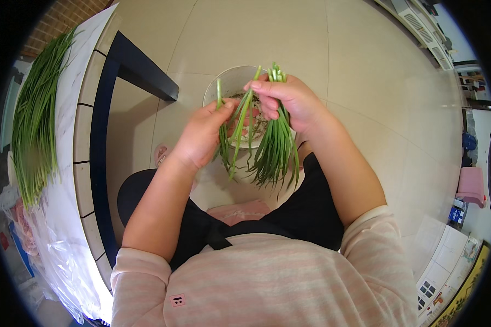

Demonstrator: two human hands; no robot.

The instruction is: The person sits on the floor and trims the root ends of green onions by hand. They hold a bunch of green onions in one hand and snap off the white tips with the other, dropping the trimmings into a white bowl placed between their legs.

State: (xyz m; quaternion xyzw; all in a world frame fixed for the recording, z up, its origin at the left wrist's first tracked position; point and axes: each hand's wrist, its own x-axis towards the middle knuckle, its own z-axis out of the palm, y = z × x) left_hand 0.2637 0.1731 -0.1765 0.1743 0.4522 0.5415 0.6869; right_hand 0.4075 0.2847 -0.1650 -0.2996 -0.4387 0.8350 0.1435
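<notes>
My right hand (288,98) grips a thick bunch of green garlic chives (274,147), its pale cut ends up and its leaves hanging down. Between that thumb and forefinger is the top of a few separate chive stalks (242,116). To the left, my left hand (210,126) holds a smaller chive bunch (224,151) between thumb and fingers, one pale stem sticking up. Both hands are above a round, light-coloured bucket (212,88) with dark plant scraps and soil-like bits inside. The bucket stands on the floor between my legs; its lower part is partly hidden.
On the left, a marble-patterned table (67,171) with a dark metal leg (147,73) bears a large pile of chives (37,122) and clear plastic bags (61,261). Beige tiles (372,81) form the floor. A pink stool (470,186) and white cabinets (440,253) are far right.
</notes>
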